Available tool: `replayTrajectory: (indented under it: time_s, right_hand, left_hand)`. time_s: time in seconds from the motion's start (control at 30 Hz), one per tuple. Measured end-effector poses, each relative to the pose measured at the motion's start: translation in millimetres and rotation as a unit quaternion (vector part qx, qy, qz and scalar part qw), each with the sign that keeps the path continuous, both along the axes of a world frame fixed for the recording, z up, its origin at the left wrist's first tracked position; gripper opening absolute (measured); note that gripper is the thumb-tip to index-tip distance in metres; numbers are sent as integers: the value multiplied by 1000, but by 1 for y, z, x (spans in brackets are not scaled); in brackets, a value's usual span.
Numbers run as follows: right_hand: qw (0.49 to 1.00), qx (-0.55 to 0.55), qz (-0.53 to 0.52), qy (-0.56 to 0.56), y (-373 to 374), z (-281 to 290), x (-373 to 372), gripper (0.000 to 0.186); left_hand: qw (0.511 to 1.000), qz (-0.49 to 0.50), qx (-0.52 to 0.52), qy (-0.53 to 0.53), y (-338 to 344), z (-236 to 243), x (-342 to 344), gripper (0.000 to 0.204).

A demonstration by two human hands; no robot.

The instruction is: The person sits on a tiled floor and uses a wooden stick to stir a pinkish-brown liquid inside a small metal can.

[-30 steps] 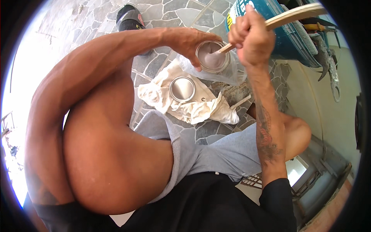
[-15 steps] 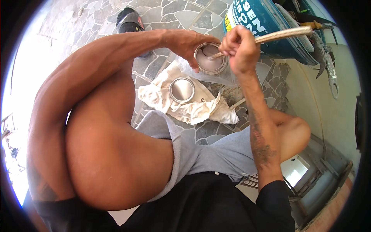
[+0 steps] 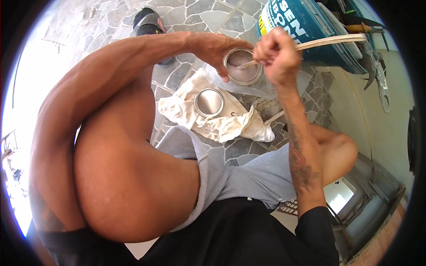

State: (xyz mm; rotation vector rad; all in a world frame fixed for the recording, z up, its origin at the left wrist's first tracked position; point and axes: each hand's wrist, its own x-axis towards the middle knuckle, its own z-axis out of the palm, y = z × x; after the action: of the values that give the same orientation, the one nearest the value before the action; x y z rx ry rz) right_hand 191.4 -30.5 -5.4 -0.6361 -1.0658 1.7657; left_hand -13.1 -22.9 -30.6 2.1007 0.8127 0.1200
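Left hand (image 3: 216, 51) curls partway around the can (image 3: 244, 83) (stick (image 3: 326, 42) inside)

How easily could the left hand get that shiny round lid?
Probably yes: the shiny round lid lies uncovered on the cream cloth, near the left hand. That hand would likely have to let go of the can first.

Large white lettering (image 3: 290, 20) is printed on the teal bucket (image 3: 320, 31). A yellow label patch (image 3: 263, 27) adjoins it.

Patio-like work area: stone paving (image 3: 188, 21), tool bucket (image 3: 323, 29).
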Motion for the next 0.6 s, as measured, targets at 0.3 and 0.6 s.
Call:
replayTrajectory:
  time_s: [0.3, 0.6]
  right_hand:
    - [977, 174, -89, -81, -19, -25, -33, 32]
    - [995, 30, -66, -69, -1, 38, -12, 37]
  left_hand:
    - [999, -14, -19, 46, 2, 7, 3, 97]
    - [999, -1, 9, 34, -5, 9, 7, 101]
